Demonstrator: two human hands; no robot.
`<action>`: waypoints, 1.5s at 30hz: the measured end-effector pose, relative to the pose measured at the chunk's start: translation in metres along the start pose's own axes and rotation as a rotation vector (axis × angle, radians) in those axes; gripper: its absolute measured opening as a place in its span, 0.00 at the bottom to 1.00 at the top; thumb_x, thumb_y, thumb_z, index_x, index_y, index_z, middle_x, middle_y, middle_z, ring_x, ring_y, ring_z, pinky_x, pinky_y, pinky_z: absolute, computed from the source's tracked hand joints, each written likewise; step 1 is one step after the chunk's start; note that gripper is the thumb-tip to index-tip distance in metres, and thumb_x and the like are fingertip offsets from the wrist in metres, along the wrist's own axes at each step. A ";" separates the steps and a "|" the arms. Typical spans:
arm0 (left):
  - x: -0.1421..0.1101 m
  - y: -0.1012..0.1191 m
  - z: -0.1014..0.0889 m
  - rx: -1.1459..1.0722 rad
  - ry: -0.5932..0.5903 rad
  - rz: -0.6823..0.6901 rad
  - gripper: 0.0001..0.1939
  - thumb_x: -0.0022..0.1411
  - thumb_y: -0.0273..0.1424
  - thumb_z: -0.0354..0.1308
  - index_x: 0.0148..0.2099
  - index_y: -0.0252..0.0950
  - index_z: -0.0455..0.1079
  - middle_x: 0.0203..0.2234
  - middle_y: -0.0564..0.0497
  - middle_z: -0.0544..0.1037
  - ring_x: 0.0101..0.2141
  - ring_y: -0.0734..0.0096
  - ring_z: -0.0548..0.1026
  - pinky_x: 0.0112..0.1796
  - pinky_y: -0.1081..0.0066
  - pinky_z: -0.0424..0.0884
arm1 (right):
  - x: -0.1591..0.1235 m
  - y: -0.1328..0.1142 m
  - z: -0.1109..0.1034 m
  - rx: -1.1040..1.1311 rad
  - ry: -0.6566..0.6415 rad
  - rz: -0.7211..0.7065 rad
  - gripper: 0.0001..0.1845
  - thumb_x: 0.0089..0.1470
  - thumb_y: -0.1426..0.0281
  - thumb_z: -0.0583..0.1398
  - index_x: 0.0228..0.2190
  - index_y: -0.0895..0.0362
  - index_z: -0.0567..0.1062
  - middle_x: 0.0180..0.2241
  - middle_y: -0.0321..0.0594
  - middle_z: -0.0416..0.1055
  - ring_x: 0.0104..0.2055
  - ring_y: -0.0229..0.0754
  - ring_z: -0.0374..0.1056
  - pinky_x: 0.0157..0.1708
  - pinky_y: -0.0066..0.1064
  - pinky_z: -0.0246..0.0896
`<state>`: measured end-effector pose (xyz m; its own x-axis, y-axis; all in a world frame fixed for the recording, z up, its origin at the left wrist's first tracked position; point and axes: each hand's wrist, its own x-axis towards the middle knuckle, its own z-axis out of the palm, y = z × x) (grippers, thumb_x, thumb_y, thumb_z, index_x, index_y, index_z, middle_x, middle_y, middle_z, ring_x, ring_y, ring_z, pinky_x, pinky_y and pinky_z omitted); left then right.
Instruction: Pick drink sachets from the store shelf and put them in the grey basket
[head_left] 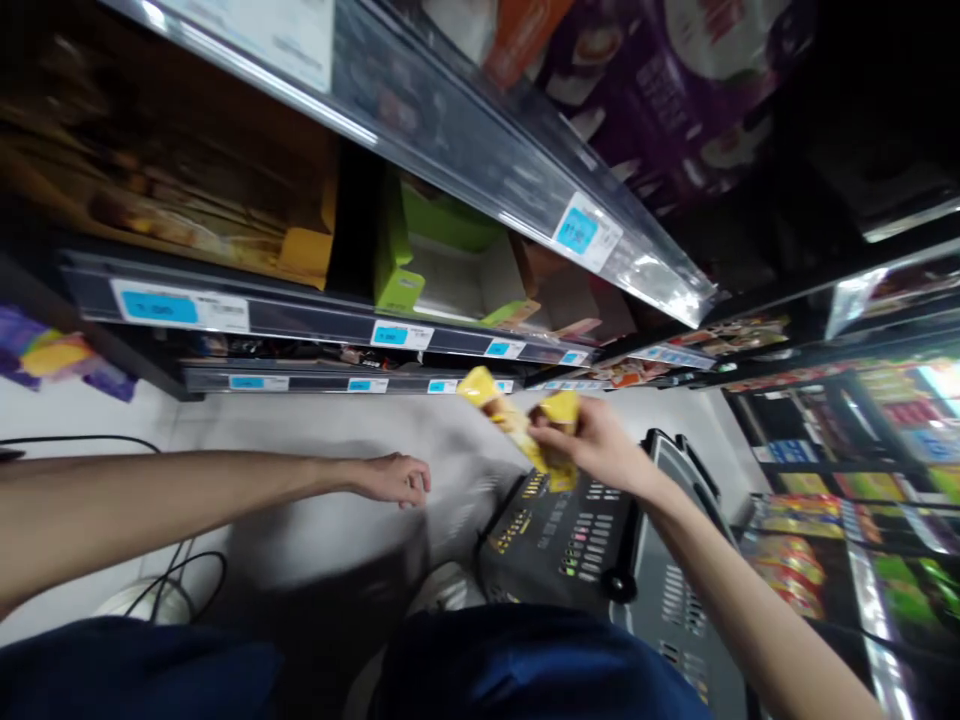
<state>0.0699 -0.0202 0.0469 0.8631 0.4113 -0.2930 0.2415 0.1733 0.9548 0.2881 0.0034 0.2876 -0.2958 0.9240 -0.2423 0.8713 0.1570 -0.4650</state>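
My right hand [592, 445] is closed on yellow snack packets [499, 415], apparently two, with brown pictures on them; blur hides the print. It holds them above a dark grey shopping basket [555, 530] with slotted sides, which stands on the floor by my feet. My left hand [394, 480] hangs over the pale floor below the shelf, its fingers curled in loosely with nothing in them. In front of both hands run low shelves with a yellow display box [307, 255] of wrapped items and a green display box [401, 285].
Blue-and-white price tags [401, 334] line the shelf edges. An upper shelf edge [480, 160] juts out overhead, with purple packages [660, 90] above it. Black cables [180, 575] lie at the lower left. More stocked shelves [802, 540] stand at right.
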 end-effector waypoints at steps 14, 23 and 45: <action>-0.026 -0.012 -0.025 -0.575 0.562 -0.066 0.15 0.57 0.38 0.60 0.43 0.35 0.66 0.43 0.45 0.75 0.42 0.61 0.75 0.39 0.63 0.74 | 0.085 0.031 0.208 0.456 -0.218 0.116 0.03 0.45 0.72 0.62 0.26 0.60 0.72 0.23 0.35 0.71 0.26 0.36 0.66 0.26 0.24 0.60; -0.011 -0.040 -0.026 -0.399 0.454 -0.095 0.18 0.52 0.39 0.66 0.39 0.34 0.66 0.32 0.50 0.75 0.35 0.66 0.76 0.34 0.66 0.73 | 0.096 0.068 0.198 0.602 -0.127 0.284 0.05 0.54 0.69 0.60 0.33 0.59 0.71 0.38 0.41 0.76 0.16 0.28 0.61 0.14 0.22 0.60; -0.025 -0.041 -0.056 0.200 0.278 -0.275 0.18 0.45 0.32 0.68 0.41 0.36 0.74 0.31 0.52 0.79 0.31 0.70 0.76 0.32 0.74 0.68 | 0.089 0.093 0.183 0.186 -0.758 0.148 0.13 0.35 0.72 0.69 0.29 0.60 0.77 0.22 0.32 0.69 0.21 0.32 0.59 0.20 0.23 0.51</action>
<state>0.0136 0.0128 0.0118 0.6092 0.6037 -0.5142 0.5503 0.1450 0.8223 0.2713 0.0365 0.0664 -0.4263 0.4314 -0.7951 0.8623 -0.0716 -0.5012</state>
